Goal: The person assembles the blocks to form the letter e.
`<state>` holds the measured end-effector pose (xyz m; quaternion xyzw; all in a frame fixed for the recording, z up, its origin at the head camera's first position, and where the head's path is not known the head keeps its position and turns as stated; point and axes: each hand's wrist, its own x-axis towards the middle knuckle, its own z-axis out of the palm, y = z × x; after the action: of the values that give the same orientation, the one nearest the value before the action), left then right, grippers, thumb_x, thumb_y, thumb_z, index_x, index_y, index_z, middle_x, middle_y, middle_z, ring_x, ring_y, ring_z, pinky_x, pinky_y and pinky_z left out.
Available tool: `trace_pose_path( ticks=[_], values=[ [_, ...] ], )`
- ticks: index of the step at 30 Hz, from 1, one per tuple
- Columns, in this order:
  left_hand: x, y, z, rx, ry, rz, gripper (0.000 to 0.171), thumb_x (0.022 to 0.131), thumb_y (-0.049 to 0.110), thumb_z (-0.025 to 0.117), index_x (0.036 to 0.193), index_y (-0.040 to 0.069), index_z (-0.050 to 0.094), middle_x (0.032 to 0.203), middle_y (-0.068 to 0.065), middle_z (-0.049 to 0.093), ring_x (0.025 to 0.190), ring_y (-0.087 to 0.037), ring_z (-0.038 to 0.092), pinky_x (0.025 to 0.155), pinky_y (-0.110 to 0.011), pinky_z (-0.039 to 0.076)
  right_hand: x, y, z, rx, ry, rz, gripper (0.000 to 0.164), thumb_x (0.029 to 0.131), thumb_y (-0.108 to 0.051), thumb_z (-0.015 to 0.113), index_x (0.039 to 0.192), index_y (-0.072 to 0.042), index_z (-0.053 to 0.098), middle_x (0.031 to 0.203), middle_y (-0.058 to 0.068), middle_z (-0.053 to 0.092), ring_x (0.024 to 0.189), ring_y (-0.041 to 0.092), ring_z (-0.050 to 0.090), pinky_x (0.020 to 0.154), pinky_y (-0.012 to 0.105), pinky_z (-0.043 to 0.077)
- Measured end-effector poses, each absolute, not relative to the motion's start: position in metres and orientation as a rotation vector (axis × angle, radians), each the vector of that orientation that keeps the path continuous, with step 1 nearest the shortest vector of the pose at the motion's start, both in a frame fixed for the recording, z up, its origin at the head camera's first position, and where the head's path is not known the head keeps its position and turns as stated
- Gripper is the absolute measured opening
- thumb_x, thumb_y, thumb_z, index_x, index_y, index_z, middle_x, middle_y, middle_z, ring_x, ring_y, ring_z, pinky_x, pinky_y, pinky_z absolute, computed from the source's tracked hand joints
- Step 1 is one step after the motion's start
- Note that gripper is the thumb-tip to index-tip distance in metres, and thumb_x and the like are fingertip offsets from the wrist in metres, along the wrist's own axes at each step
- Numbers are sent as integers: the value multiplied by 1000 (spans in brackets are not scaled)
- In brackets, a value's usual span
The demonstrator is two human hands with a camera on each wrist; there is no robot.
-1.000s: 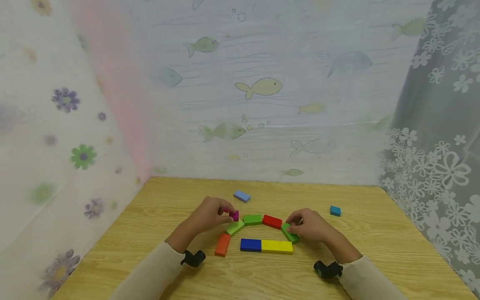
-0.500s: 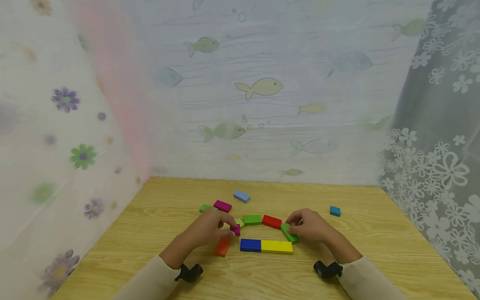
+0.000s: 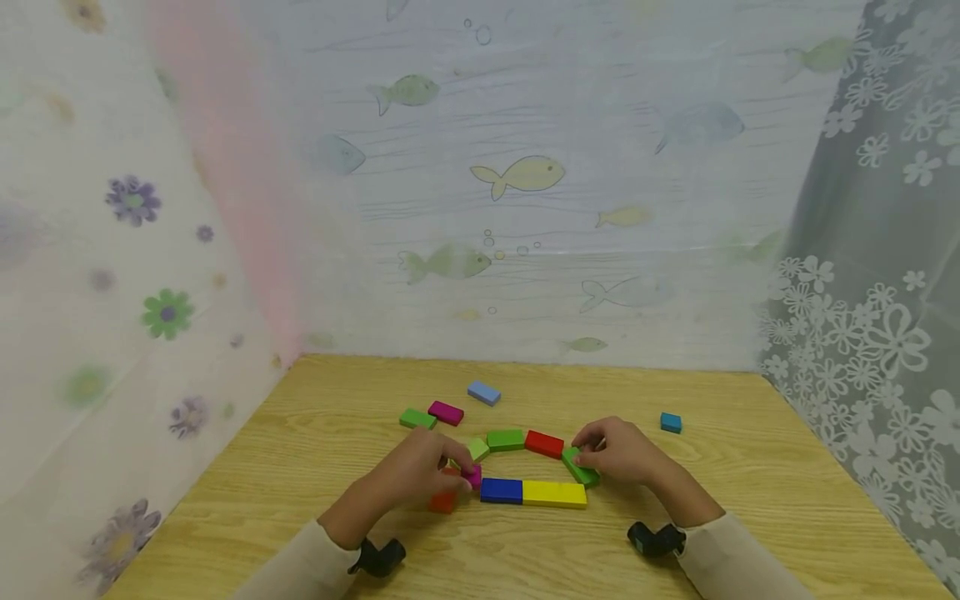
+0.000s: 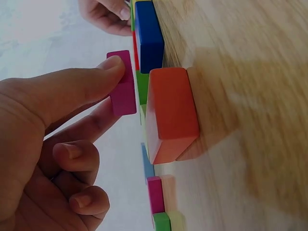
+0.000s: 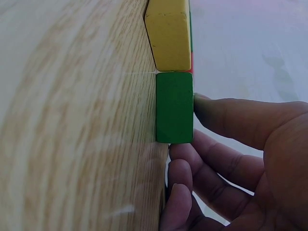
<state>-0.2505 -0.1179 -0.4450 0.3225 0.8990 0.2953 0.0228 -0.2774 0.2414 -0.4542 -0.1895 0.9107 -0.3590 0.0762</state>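
Observation:
My left hand pinches a small magenta block between thumb and finger, holding it up beside the orange block. In the head view that magenta piece hangs near the left end of a blue block, which meets a yellow block end to end. Behind them curves an arc: the orange one, a light green block, a green block, a red block and a slanted green block. My right hand holds that last block, thumb on top and fingers at its outer side.
At the back left lie another green block, a second magenta block and a light blue block. A teal block sits at the right. Patterned curtains enclose the wooden table behind and at the sides.
My left hand has brought the magenta block from above the light green block toward the front, down beside the blue block's left end. The right hand keeps its place on the slanted green block.

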Motion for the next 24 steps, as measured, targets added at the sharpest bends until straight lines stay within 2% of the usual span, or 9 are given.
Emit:
trace_pose_path(
  ticks=[5,9,13,24],
  values=[
    [-250,-117,-447,1002,2775,889,6,86,24,86,88,27,82,94,20,75,85,-1,62,70,-22,50,-277,241,-454,-564,2730,-1075,21,92,-19,78,110,-7,75,91,1,67,82,18,60,70,32,52],
    [-251,-117,-449,1015,2793,851,5,85,26,87,87,26,82,98,18,76,98,-4,66,77,-22,53,-277,241,-455,-550,2729,-1082,21,92,-19,78,109,-8,75,92,1,67,83,18,60,70,33,52],
    [-251,-117,-449,1029,2810,808,7,83,28,88,87,26,83,99,17,76,101,-7,66,80,-23,52,-277,241,-455,-553,2730,-1084,21,92,-18,78,109,-7,75,91,1,67,82,18,60,69,32,52],
    [-253,-116,-452,1057,2824,782,10,82,30,90,80,27,81,99,16,77,100,-5,68,79,-22,52,-279,242,-455,-566,2722,-1091,21,92,-19,77,110,-7,75,92,1,67,82,17,60,69,30,52]
  ],
)
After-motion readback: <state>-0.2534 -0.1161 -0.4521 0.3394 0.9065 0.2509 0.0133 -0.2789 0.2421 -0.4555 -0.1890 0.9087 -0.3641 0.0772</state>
